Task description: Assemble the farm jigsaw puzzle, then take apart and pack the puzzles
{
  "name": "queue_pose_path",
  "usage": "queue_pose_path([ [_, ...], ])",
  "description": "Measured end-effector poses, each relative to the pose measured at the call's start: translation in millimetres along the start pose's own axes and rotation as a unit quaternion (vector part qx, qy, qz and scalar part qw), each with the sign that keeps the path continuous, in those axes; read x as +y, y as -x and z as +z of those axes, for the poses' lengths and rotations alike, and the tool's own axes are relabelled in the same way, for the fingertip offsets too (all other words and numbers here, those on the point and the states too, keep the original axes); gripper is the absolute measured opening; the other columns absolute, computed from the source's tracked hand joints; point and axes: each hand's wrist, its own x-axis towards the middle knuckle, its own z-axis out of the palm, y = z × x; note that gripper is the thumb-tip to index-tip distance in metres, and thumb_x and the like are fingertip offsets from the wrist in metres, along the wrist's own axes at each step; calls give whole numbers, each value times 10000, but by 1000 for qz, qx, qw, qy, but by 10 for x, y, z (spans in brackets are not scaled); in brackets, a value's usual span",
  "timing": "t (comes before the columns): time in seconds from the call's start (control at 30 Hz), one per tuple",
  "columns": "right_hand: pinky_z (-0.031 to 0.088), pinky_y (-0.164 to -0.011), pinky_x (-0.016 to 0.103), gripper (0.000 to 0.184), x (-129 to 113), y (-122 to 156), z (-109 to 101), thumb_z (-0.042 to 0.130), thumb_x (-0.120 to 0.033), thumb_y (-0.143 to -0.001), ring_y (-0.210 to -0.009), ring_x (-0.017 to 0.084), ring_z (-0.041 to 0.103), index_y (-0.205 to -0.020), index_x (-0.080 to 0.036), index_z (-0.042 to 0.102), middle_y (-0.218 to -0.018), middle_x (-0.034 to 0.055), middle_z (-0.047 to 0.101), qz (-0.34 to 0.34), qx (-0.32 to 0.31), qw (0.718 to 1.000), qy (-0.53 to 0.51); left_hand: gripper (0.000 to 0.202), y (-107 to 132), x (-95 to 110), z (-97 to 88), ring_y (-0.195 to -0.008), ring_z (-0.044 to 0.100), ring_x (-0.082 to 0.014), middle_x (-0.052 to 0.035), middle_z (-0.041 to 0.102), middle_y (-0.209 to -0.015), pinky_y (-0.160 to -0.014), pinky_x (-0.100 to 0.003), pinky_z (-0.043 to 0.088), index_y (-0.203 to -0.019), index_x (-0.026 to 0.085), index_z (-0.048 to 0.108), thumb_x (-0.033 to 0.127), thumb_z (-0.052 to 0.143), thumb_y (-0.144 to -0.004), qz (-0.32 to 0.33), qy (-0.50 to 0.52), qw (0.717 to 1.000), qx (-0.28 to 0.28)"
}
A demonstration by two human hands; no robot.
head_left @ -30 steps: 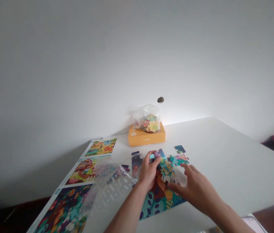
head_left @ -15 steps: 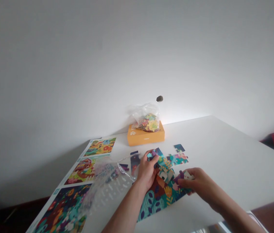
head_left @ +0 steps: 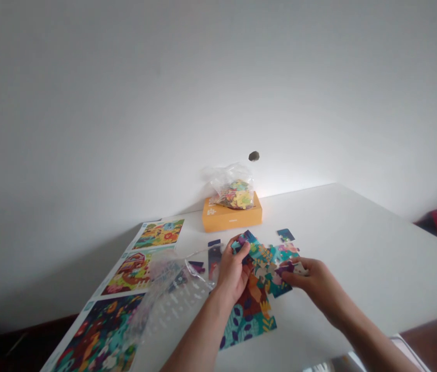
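My left hand (head_left: pixel 234 271) grips several colourful puzzle pieces (head_left: pixel 250 243), thumb on top, above the table. Between the thumb and fingers of my right hand (head_left: pixel 311 274) is a purple-and-white puzzle piece (head_left: pixel 286 269), with more teal and pink pieces close beside it. Whether these are joined to the ones at my left hand cannot be made out. Under both hands lies a joined puzzle section (head_left: pixel 247 320) showing leaves and a brown animal shape. Beyond my right hand a pink-and-teal strip of pieces (head_left: pixel 290 250) and a single dark blue piece (head_left: pixel 285 235) rest on the table.
A crumpled clear plastic bag (head_left: pixel 180 294) lies left of my left arm, partly over a sheet of three printed pictures (head_left: pixel 102 320). Dark pieces (head_left: pixel 214 256) sit near it. At the wall, a bag of puzzle pieces (head_left: pixel 237 195) tops an orange box (head_left: pixel 232 221) on the white table (head_left: pixel 358 243).
My right hand has moved slightly up and left with its piece. A gap now shows at the lower right of the puzzle, where pieces lay alongside the leafy section. My left hand stays nearly in place.
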Motion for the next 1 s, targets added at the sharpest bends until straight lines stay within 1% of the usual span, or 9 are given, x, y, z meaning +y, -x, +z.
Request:
queue_pose_path([
  [0.13, 513, -660, 309, 331, 92, -144, 244, 731, -431, -685, -718, 213, 654, -832, -143, 657, -769, 66, 724, -7, 29, 997, -66, 327, 51, 51, 27, -748, 692, -181, -44, 693, -884, -676, -313, 581, -1011, 202, 591, 273, 771, -747, -4, 17, 999, -39],
  [0.23, 511, -610, 309, 373, 170, -208, 317, 720, -482, -687, -668, 213, 654, -839, -156, 621, -730, 55, 712, -1, 31, 993, -110, 336, 59, 41, 23, -771, 694, -191, -51, 696, -900, -682, -326, 581, -1038, 210, 582, 279, 758, -761, -11, 18, 998, -53],
  [0.33, 478, -559, 284, 354, 236, -242, 274, 717, -475, -689, -613, 200, 632, -821, -162, 619, -685, 36, 696, -28, 63, 997, -47, 375, 34, 3, 14, -782, 697, -198, -49, 696, -905, -692, -333, 577, -1063, 212, 571, 284, 764, -750, -10, 9, 999, -48],
  [0.43, 470, -582, 276, 324, 265, -250, 186, 706, -465, -704, -633, 197, 625, -804, -169, 622, -696, 25, 692, -60, 103, 992, 29, 413, 2, -24, 17, -748, 695, -181, -39, 696, -895, -699, -317, 570, -1056, 203, 570, 284, 788, -715, 18, -6, 1000, 0],
  [0.53, 477, -632, 281, 309, 223, -245, 138, 666, -469, -752, -683, 199, 629, -838, -177, 614, -751, 27, 695, -88, 116, 989, 39, 441, 8, -19, 44, -733, 693, -169, -22, 693, -871, -696, -295, 563, -1054, 203, 570, 286, 803, -688, 33, -21, 999, 31],
  [0.7, 451, -670, 295, 257, 63, -355, 266, 591, -442, -818, -714, 206, 619, -837, -186, 600, -776, 44, 682, -153, 174, 966, 116, 428, 103, 32, 130, -763, 697, -188, -36, 700, -896, -685, -291, 559, -1034, 208, 596, 332, 808, -684, -26, -22, 998, -53],
  [0.77, 444, -681, 300, 227, 24, -444, 356, 559, -417, -838, -728, 207, 615, -814, -194, 595, -786, 46, 678, -178, 190, 955, 145, 448, 128, 38, 145, -758, 693, -186, -39, 702, -878, -695, -286, 554, -1026, 195, 607, 305, 831, -654, -24, -30, 997, -71],
  [0.9, 443, -750, 332, 186, -11, -563, 448, 547, -374, -838, -832, 229, 604, -791, -201, 597, -875, 71, 654, -215, 191, 937, 199, 476, 106, 11, 120, -747, 684, -174, -24, 703, -830, -709, -273, 544, -1015, 184, 607, 195, 845, -603, 13, -56, 996, -69],
  [1.0, 434, -758, 343, 288, -35, -567, 390, 493, -444, -878, -837, 228, 583, -767, -196, 587, -912, 89, 616, -213, 226, 927, 209, 394, 57, -2, 89, -729, 679, -163, -5, 698, -798, -707, -271, 539, -954, 187, 598, 158, 815, -627, 44, -46, 997, -34],
])
